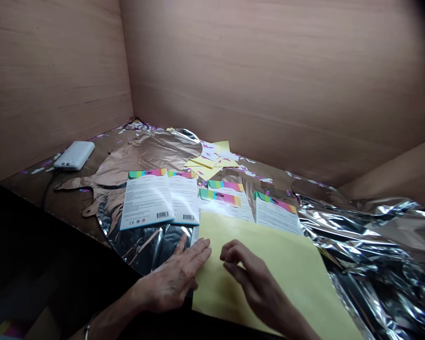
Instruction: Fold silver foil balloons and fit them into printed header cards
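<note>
A large sheet of yellow paper (290, 269) lies at the table's front edge, over the lower parts of several printed cards. My left hand (179, 274) rests flat along the sheet's left edge, fingers stretched out. Above the middle of the sheet is my right hand (250, 271), its fingers curled and a small gap showing between thumb and fingertips. Nothing shows in that gap. Beyond the hands, two white cards with rainbow tops, a left card (147, 200) and the card beside it (184, 200), lie overlapping. Another card (276, 212) shows above the yellow sheet.
Shiny foil (152, 148) spreads under the cards on the left, and crumpled silver foil (386, 236) covers the right. A white power bank (74, 155) with a cable sits at the left. Yellow slips (212, 163), confetti and glasses (136, 126) lie near the wooden walls.
</note>
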Demonstrator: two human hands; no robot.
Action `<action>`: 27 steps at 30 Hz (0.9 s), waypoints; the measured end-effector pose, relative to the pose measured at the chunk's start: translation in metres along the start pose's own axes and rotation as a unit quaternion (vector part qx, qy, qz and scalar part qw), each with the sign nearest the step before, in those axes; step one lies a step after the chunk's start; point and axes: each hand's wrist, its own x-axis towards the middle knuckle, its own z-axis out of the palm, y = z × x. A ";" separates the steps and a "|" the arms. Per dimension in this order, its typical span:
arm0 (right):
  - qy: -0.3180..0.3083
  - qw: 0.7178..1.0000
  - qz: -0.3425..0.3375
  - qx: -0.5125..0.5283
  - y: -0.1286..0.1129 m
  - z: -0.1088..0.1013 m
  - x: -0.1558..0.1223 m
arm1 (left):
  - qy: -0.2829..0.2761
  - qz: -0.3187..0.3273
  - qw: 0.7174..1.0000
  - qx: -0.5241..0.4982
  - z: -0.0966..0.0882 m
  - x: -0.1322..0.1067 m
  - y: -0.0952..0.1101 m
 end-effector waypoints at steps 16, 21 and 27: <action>0.056 0.944 0.306 -0.112 0.126 -0.070 0.172 | 0.019 0.005 0.999 -0.032 0.002 0.001 -0.006; 0.016 0.926 0.316 -0.205 0.125 -0.061 0.175 | 0.002 0.012 1.000 -0.025 0.001 0.005 -0.008; 0.017 0.910 0.292 -0.293 0.120 -0.052 0.173 | 0.047 0.051 0.997 -0.022 0.006 -0.001 -0.012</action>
